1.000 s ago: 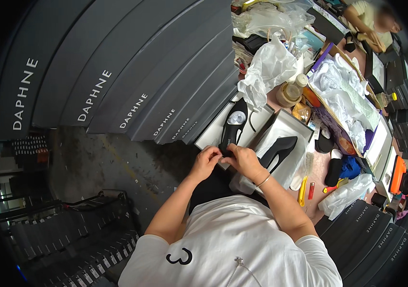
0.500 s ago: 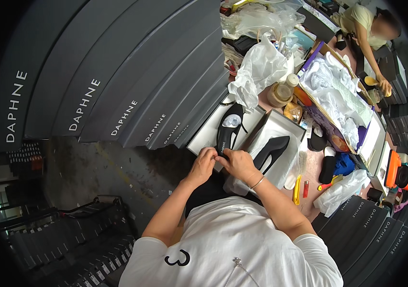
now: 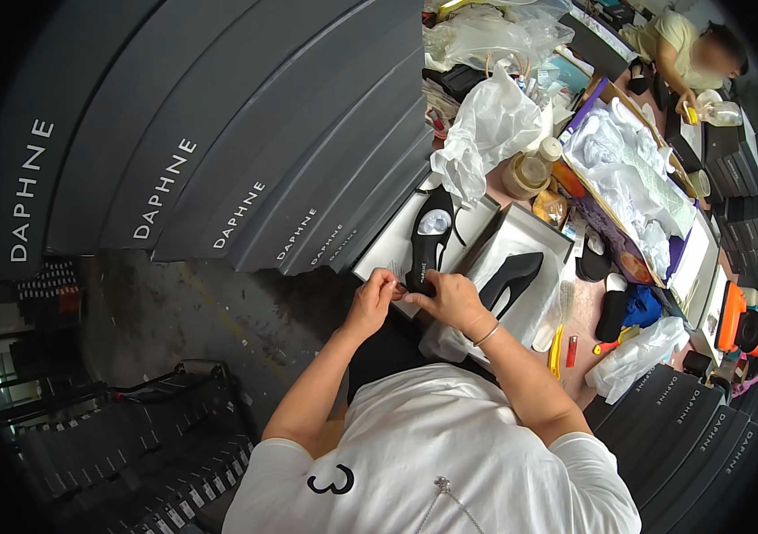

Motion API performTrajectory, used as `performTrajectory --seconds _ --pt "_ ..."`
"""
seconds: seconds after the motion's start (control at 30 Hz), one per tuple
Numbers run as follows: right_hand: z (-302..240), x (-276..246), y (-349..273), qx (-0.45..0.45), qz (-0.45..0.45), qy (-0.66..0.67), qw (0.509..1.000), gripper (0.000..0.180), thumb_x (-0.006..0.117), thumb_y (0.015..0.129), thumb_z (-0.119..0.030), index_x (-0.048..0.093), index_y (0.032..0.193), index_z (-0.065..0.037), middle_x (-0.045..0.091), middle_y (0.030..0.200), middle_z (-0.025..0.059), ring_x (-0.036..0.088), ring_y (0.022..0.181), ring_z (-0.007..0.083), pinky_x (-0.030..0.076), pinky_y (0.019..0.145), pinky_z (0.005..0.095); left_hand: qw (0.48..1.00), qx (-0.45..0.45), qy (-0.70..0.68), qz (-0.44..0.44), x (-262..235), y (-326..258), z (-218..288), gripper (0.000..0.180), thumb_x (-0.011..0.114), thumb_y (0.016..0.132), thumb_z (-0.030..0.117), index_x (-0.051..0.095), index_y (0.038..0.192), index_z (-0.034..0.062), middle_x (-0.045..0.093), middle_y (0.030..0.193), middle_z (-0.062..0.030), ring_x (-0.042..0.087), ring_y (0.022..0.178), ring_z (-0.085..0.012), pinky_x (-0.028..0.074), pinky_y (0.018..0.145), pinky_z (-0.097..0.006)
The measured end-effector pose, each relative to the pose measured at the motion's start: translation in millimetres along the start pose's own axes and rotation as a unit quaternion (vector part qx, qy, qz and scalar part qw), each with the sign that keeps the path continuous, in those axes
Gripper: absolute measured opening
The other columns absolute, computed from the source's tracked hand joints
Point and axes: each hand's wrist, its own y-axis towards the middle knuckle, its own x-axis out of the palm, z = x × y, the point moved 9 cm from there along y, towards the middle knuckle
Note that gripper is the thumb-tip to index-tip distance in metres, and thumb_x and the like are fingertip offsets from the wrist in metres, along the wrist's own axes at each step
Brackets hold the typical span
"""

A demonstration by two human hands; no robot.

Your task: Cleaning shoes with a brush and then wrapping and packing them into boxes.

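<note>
Black pointed flat shoe w/ white insole (image 3: 432, 238) lies over an open white shoebox (image 3: 397, 254), long axis running away from the person, heel end nearest. Right hand (image 3: 452, 299) grips the heel; left hand (image 3: 373, 298), just beside it, pinches something too small to tell.

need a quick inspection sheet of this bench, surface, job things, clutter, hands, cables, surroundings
surface: pinkish bench, mostly covered
job's things: black shoe over an open white box; second black shoe in the next box
clutter: white tissue, jar, yellow cutter, red lighter, plastic bag
grippers: left hand pinches something small and white at the shoe's heel end; right hand has its grip on the heel end
cables: nothing seen
surroundings: stacked dark boxes on the left; another person at the far end
</note>
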Motion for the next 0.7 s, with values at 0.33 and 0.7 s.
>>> performTrajectory --seconds 0.33,0.7 --pt "-8 -1 -43 -0.046 0.027 0.132 0.990 0.071 0.072 0.077 -0.017 0.036 0.137 -0.007 0.067 0.080 0.0188 0.066 0.076 0.0373 0.053 0.068 0.0454 0.967 -0.138 -0.190 0.102 -2 12 -60 0.008 0.048 0.100 0.011 0.051 0.100 0.0037 0.061 0.094 -0.0051 0.061 0.085 -0.0109 0.051 0.081 -0.030" --pt "-31 -71 5 -0.233 0.188 -0.158 0.941 0.032 0.062 0.077 -0.009 0.066 0.109 -0.010 0.061 0.104 0.0088 0.055 0.108 0.0288 0.032 0.105 0.0479 0.936 -0.214 -0.266 0.089 15 25 -72 0.008 0.049 0.100 0.014 0.052 0.099 0.0063 0.061 0.093 -0.0055 0.061 0.084 -0.0148 0.052 0.077 -0.031"
